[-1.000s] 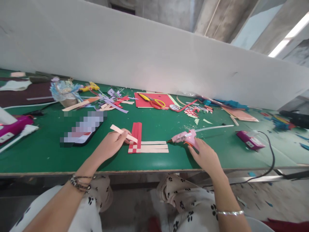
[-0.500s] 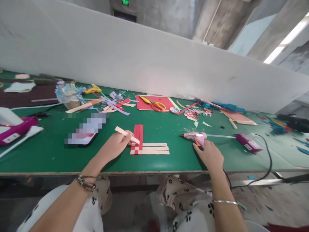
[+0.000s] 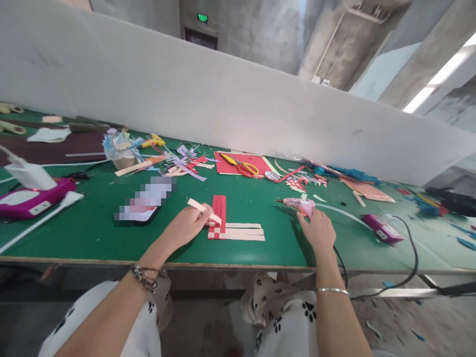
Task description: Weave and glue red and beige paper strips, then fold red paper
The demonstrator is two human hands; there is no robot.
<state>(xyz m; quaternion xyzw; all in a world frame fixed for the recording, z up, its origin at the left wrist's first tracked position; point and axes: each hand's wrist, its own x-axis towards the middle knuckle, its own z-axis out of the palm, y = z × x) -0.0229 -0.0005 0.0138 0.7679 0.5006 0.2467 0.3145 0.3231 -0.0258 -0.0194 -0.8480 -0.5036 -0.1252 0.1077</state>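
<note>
My left hand [image 3: 195,218] is closed on a cream paper strip [image 3: 193,203], which slants across the red strips. Beneath its fingertips lies a small woven piece [image 3: 216,234] of red and cream paper, checkered at the lower corner. Its red strips [image 3: 219,206] run away from me and its cream strips [image 3: 245,232] run to the right. My right hand [image 3: 318,230] grips a pink hot glue gun [image 3: 307,206] by the handle, its nozzle pointing left above the table. A clear glue stick trails from the gun's back.
A phone [image 3: 148,198] lies left of my left hand. Purple power strips [image 3: 383,228] sit at both sides. Farther back are red paper [image 3: 225,167], yellow-handled scissors [image 3: 247,169], paper scraps [image 3: 186,163] and a yellow glue gun [image 3: 153,141]. A white partition [image 3: 238,99] stands behind.
My right hand has closed around the glue gun's handle and raised it a little off the table. My left hand keeps the strip over the woven piece. The view has shifted slightly.
</note>
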